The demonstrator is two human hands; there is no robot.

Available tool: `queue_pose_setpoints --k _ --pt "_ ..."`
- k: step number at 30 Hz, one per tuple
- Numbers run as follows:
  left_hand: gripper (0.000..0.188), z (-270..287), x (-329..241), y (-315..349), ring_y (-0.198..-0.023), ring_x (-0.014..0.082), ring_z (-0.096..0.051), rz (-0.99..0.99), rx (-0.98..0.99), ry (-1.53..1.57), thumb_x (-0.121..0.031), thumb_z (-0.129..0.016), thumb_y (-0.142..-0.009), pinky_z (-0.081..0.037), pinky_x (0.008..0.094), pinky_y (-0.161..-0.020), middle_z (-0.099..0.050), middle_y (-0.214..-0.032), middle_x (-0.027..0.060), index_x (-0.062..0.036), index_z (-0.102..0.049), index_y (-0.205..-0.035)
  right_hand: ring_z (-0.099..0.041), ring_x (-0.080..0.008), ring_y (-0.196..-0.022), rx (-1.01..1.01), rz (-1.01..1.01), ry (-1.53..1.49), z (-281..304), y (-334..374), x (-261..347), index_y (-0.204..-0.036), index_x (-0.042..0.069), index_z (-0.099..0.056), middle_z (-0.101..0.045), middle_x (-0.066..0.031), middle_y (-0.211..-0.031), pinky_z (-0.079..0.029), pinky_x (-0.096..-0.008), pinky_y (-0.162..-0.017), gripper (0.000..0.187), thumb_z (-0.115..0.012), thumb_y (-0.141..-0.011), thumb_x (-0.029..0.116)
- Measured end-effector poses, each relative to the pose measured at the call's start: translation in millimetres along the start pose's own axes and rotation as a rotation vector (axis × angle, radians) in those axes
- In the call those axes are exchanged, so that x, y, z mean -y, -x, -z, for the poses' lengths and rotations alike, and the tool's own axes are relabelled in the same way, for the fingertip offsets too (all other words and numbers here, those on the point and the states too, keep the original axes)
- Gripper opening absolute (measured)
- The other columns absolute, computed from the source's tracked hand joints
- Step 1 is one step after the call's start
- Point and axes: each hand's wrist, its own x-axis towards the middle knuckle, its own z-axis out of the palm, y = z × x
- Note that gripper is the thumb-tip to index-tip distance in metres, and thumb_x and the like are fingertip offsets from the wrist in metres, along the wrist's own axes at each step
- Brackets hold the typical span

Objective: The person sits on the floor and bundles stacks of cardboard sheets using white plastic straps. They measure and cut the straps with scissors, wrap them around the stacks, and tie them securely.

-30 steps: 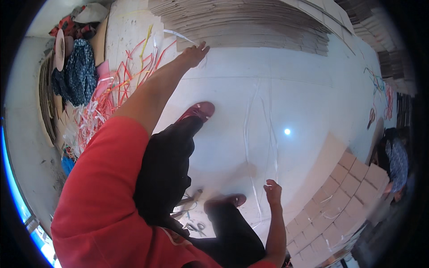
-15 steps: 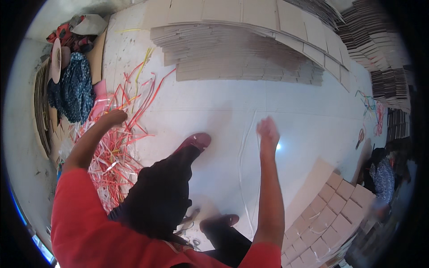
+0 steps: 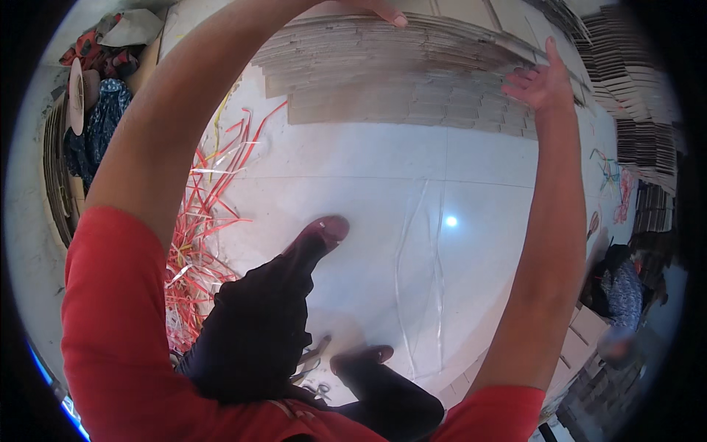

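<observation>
Both my arms stretch forward over a long stack of flat brown cardboard pieces (image 3: 412, 81). At the upper edge of the picture my left hand (image 3: 368, 7) is partly cut off; a stretched-out digit shows above the stack. My right hand (image 3: 543, 82) is held at the stack's right part, fingers apart and thumb up, with nothing in it. Whether either hand touches the cardboard I cannot tell. Below the stack, long pale plastic strips (image 3: 400, 265) lie on the white floor (image 3: 368, 177).
Tangled red, white and yellow straps (image 3: 195, 272) spread on the left. Scissors (image 3: 318, 390) lie near my feet. Folded cardboard piles (image 3: 626, 88) stand far right, with another person (image 3: 624, 295) below them. Lower right, a bundled cardboard stack (image 3: 578, 339) is partly behind my right arm.
Both hands have moved forward to the cardboard stack, the left also rightward from above the straps. My right hand, blurred before, now has its fingers spread.
</observation>
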Motion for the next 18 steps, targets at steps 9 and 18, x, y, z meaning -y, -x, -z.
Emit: queue_pose_setpoints --k 9,18 --pt "0.052 -63.7 37.8 -36.1 -0.123 0.038 -0.035 0.181 -0.119 0.261 -0.041 -0.046 -0.089 -0.031 0.0491 -0.101 -0.037 -0.138 0.0166 -0.0071 -0.046 -0.128 -0.028 -0.0397 -0.128 -0.097 0.012 -0.601 7.8 -36.3 -149.3 -0.135 -0.009 -0.016 -0.022 -0.0269 -0.139 -0.025 -0.0538 -0.105 0.083 -0.05 -0.088 0.049" --pt "0.049 -105.3 51.0 -40.9 -0.124 0.0366 -0.036 0.122 -0.28 0.149 -0.041 -0.043 -0.09 -0.028 0.0476 -0.103 -0.037 -0.139 0.0155 -0.0105 -0.049 -0.128 -0.027 -0.0376 -0.13 0.027 -0.121 -0.677 -37.7 -36.7 -206.8 -0.138 -0.008 -0.011 -0.022 -0.0239 -0.141 -0.022 -0.0531 -0.107 0.082 -0.036 -0.091 0.054"
